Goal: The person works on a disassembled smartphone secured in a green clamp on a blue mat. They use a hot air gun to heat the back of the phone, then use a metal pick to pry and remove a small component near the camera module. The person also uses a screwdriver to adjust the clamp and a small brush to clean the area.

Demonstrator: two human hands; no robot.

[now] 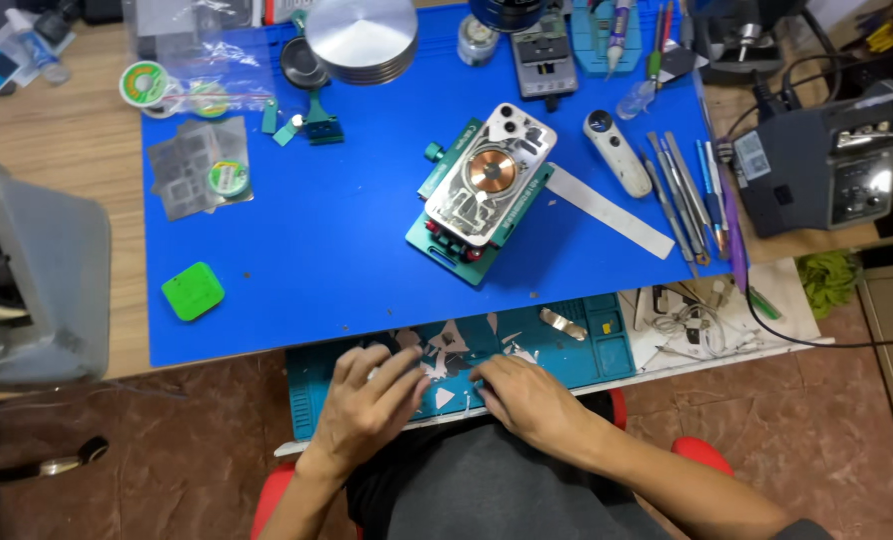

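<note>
Your teal tray [607,352] hung past the front edge of the blue mat [317,240], over your lap, with bare mat open behind it. Your left hand [367,405] lay flat, fingers spread, gripping nothing; your right hand [527,398] rested fingers-down among white shards [445,398], nothing visibly held.

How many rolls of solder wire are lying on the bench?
3: one white spool at the blue mat's top left edge, one beside it under clear plastic, one lower on grey stencils. Others may hide under clutter.
</note>
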